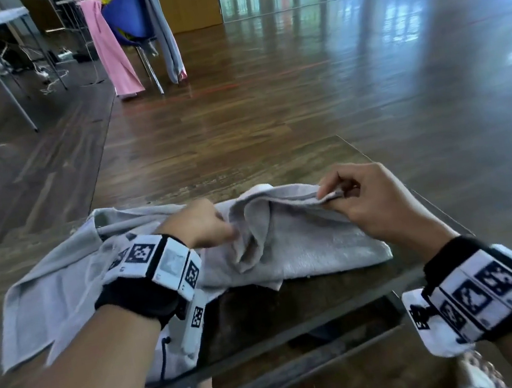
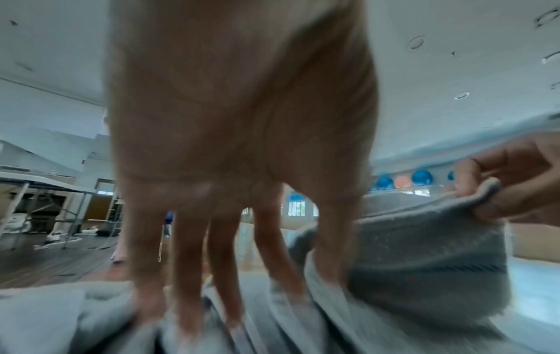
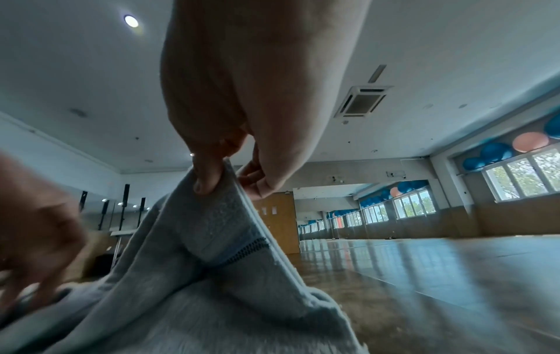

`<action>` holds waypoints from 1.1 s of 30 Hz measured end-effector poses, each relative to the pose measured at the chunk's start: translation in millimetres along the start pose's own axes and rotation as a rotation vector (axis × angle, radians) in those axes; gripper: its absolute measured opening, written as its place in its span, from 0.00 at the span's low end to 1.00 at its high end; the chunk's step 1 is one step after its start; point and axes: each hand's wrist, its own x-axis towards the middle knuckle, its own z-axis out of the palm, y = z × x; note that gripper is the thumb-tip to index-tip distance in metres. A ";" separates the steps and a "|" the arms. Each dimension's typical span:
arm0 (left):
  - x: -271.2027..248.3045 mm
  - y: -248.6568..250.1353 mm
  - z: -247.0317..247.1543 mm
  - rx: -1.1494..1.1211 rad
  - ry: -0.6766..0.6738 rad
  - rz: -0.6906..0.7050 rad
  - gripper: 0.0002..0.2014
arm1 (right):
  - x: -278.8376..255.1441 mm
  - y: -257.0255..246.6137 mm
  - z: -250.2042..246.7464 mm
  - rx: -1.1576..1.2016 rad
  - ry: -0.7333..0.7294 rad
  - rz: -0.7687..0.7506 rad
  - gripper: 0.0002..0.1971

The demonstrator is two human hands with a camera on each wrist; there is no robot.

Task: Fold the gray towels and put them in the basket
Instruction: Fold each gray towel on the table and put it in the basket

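Head view shows our right hand (image 1: pixel 372 206) pinching the gray towel (image 1: pixel 305 246) edge above the low table (image 1: pixel 276 164), our left hand (image 1: pixel 203 225) fingers spread into its folds, so tugging unevenly could skew the fold.

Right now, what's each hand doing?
Left hand: fingers extended down, pressing the gray towel on the table, gripping nothing.
Right hand: pinching the towel's raised edge.

gray towel (image 1: pixel 305 246), pink cloth (image 1: pixel 112 55), blue chair (image 1: pixel 125 17)

Dark low table (image 1: pixel 344 283), gray towel (image 1: pixel 316 248) on it
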 end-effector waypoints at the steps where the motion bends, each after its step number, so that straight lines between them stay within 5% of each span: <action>1: -4.1 4.6 6.1 -0.087 0.142 0.033 0.14 | -7.5 -1.3 1.2 -0.012 -0.014 -0.013 0.11; 4: -15.5 34.0 13.5 -0.272 0.382 0.311 0.08 | -17.4 -2.3 1.3 -0.053 -0.040 -0.038 0.10; 8: -20.0 68.0 13.5 -0.288 0.284 0.563 0.10 | -13.5 -4.1 -2.2 -0.031 0.018 -0.076 0.07; 15: -3.3 92.2 14.1 -0.504 0.214 0.533 0.15 | -1.0 -3.0 -2.1 0.082 0.150 -0.058 0.05; 20: 7.4 93.0 17.5 -0.402 0.424 0.466 0.06 | 7.4 5.3 -2.0 -0.046 0.220 0.037 0.08; 33: 6.3 104.1 20.6 -0.493 0.228 0.431 0.11 | 11.7 14.6 0.0 0.137 0.279 0.098 0.12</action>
